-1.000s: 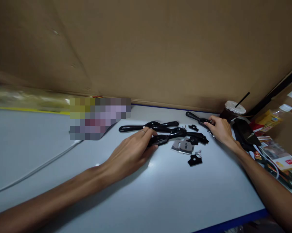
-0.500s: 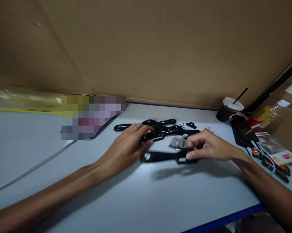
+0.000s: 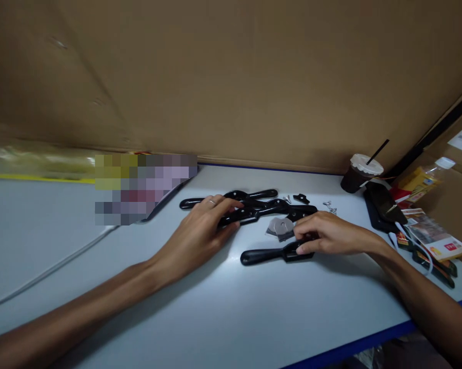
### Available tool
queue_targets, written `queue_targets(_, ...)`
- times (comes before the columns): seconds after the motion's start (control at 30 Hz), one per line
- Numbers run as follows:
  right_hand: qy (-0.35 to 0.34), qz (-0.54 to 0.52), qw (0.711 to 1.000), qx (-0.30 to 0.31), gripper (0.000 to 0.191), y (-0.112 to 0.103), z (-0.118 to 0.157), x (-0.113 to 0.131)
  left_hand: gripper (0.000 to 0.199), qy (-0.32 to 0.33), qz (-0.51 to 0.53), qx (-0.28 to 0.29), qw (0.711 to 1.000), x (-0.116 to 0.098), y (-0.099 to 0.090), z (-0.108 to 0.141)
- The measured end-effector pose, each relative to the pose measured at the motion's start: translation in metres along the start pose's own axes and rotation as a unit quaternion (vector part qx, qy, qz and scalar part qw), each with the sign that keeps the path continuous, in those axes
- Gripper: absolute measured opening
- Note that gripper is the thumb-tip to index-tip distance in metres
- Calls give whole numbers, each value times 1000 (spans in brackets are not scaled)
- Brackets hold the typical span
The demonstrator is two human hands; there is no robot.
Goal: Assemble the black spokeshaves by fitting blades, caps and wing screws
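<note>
My right hand [image 3: 323,233] grips the right part of a black handled tool body [image 3: 263,255] that lies low at the table surface, its left handle free. My left hand [image 3: 209,220] has its fingers closed round a glossy black tool body [image 3: 249,215] in the group behind. Another black body [image 3: 192,203] lies behind that one. Between my hands, grey metal blades [image 3: 280,227] rest on the table. A small black plate [image 3: 301,198] and silver screws [image 3: 286,199] are at the back, with more screws [image 3: 332,207] behind my right hand.
A lidded dark drink cup [image 3: 363,171] with a straw stands at the back right. Near it are a phone [image 3: 384,202], a bottle [image 3: 442,165], a printed packet [image 3: 442,238] and dark-handled items. A white cable [image 3: 57,266] crosses the left, leading to a pixelated object [image 3: 149,187]. Cardboard [image 3: 231,82] stands behind.
My right hand has brought the black tool body down to the table and slightly right. My left hand has hardly moved and keeps its hold.
</note>
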State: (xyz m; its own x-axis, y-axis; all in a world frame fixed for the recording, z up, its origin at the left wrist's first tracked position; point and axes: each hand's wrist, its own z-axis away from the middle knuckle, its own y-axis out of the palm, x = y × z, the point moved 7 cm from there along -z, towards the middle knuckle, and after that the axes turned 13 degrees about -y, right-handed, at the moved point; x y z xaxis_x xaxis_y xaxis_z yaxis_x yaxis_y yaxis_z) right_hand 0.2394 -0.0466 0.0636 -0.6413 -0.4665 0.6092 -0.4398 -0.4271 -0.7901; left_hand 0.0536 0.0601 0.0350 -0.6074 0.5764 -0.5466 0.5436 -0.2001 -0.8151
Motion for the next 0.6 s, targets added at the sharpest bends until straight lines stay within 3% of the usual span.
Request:
queue_targets(0.27, 24, 72, 995, -63, 21, -13, 3, -13, 26, 7, -5, -2, 1000, -2, -1, 0)
queue_targets(0.47, -21, 62, 998, -20, 25, 17, -9, 16, 22, 40, 15, -35, 998, -16, -10, 4)
queue_targets(0.6, -3, 86, 995, -59, 17, 31, -17, 25, 20, 127, 32, -18, 991, -41, -10, 20)
